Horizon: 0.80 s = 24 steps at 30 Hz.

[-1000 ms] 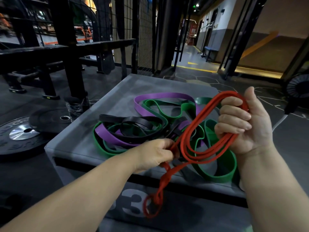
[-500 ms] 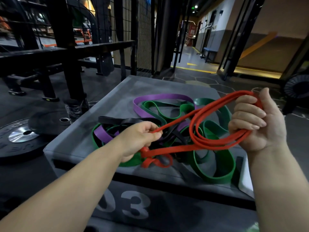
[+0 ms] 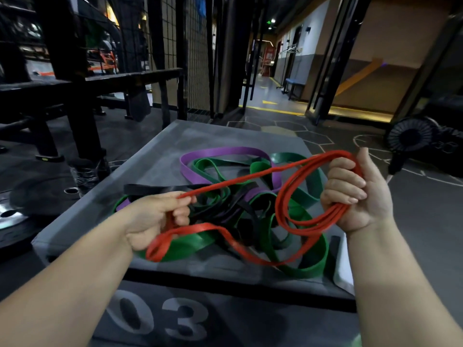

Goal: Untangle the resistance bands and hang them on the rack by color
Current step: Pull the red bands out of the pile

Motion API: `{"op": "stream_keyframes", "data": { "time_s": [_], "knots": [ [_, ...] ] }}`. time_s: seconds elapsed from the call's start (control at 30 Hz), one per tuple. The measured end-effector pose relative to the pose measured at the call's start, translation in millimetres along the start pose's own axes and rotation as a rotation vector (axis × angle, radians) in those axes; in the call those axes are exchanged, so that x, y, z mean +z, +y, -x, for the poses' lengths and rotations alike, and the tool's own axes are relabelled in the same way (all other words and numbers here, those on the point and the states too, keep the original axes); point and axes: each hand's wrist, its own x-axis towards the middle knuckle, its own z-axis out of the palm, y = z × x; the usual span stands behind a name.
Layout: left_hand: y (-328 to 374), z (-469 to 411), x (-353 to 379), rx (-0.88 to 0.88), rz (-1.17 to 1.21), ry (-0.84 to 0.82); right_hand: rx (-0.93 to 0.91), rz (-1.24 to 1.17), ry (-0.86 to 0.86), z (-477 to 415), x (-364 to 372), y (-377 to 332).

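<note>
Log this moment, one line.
untangling | left hand grips red band | right hand grips its loops | green bands, purple band, black band tangled on box

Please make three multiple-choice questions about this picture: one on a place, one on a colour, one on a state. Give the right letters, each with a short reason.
1. Where do the green bands, purple band and black band lie?
A. on the floor
B. on the grey box
C. on a rack

2. Which band do the left hand and right hand both hold?
A. the red band
B. the purple one
C. the black one

3. How is the right hand?
A. flat open
B. curled round several red loops
C. resting on the box

Answers: B, the heap rests on the box top; A, red runs from hand to hand; B, its fingers wrap the gathered loops.
</note>
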Motion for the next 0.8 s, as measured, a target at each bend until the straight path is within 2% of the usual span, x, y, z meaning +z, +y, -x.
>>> {"op": "stream_keyframes", "data": {
  "time_s": [0.07,0.27,0.37,0.5,0.63,0.73,0.8],
  "knots": [
    [1.9,0.5,-3.0,0.001,-0.097,0.005,-0.004,-0.001,-0.004,1.7,-1.8,-2.1],
    [-0.3,1.3,-14.4,0.086,-0.905,-0.05,-0.028,-0.018,-0.031,10.4,-0.7,-9.3],
    [-0.3,-1.9,-21.0,0.136,-1.216,0.023,-0.084,-0.038,-0.043,18.8,1.8,-17.3],
    [0.1,-0.3,-24.1,0.156,-1.059,0.055,-0.13,-0.095,-0.066,30.3,4.6,-26.4],
    [-2.5,0.8,-18.8,0.272,-1.27,0.028,-0.139,-0.075,-0.056,26.2,11.0,-21.1],
    [-6.6,-0.9,-16.0,0.332,-1.444,-0.067,-0.175,-0.079,-0.061,22.9,12.4,-17.8],
    [-8.7,-0.6,-11.5,0.317,-1.451,-0.098,-0.198,-0.073,-0.043,22.3,14.8,-16.1]
  ]
}}
